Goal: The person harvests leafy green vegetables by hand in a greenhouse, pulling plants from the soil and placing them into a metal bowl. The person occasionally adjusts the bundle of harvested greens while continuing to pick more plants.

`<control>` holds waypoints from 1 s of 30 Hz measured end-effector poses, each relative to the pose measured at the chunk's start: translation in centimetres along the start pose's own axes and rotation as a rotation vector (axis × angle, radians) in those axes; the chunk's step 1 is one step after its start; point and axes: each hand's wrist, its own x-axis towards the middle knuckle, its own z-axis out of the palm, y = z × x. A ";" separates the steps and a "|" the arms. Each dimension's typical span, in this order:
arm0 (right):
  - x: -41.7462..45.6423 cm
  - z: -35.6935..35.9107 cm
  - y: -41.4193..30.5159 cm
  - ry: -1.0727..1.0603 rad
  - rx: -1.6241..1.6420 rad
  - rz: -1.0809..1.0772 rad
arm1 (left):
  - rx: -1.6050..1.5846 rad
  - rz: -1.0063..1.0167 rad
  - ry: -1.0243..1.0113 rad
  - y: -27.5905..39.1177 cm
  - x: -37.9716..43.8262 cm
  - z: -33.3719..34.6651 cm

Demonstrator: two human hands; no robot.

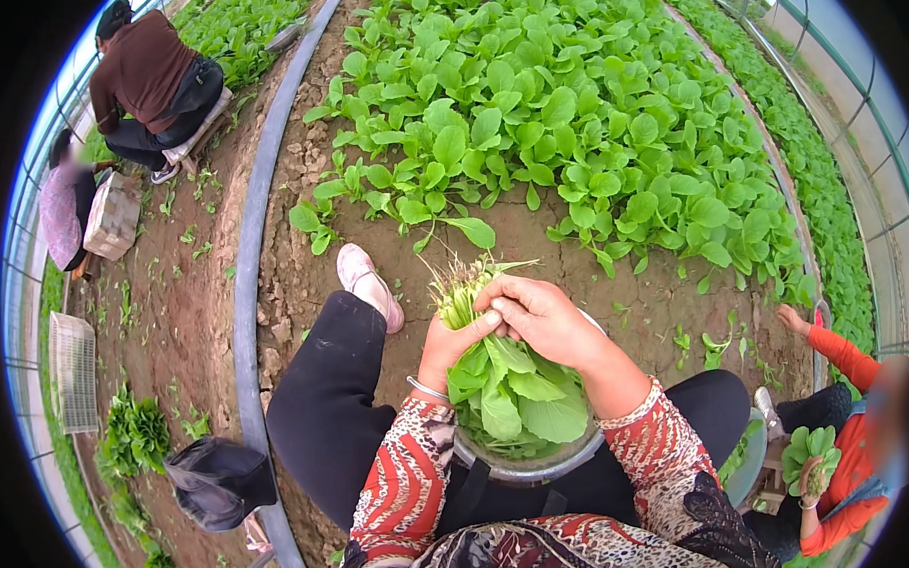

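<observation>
My left hand (456,343) is wrapped round a bunch of leafy greens (511,391), its roots pointing up and away from me and its broad leaves hanging towards my lap. My right hand (536,317) rests against the stems near the roots, thumb and fingertips brought together beside the left thumb; whether something thin is pinched there cannot be told. Beneath the leaves, a round metal basin (560,472) sits between my thighs and holds more greens. Ahead of my hands grows a dense bed of leafy green plants (557,137) in brown soil.
A grey hose (255,224) runs along the soil on my left. Near it lie a black plastic bag (222,482), heaped greens (138,431) and a white plastic crate (74,372). Two people sit at the upper left, by a pale box (114,216). A co-worker in orange (858,448) holds greens at right.
</observation>
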 end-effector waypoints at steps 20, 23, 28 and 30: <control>35.1 -5.0 28.5 0.381 0.128 0.769 | 0.406 -0.105 0.463 -2.9 1.5 -4.0; 36.2 0.1 28.8 0.242 0.806 0.927 | 0.321 -0.184 0.559 -2.4 1.4 -4.4; 37.5 1.6 31.4 0.476 0.921 0.724 | 0.321 -0.215 0.570 -2.6 1.9 -4.3; 37.3 1.7 31.5 0.526 0.972 0.771 | 0.329 -0.227 0.552 -2.9 1.8 -4.3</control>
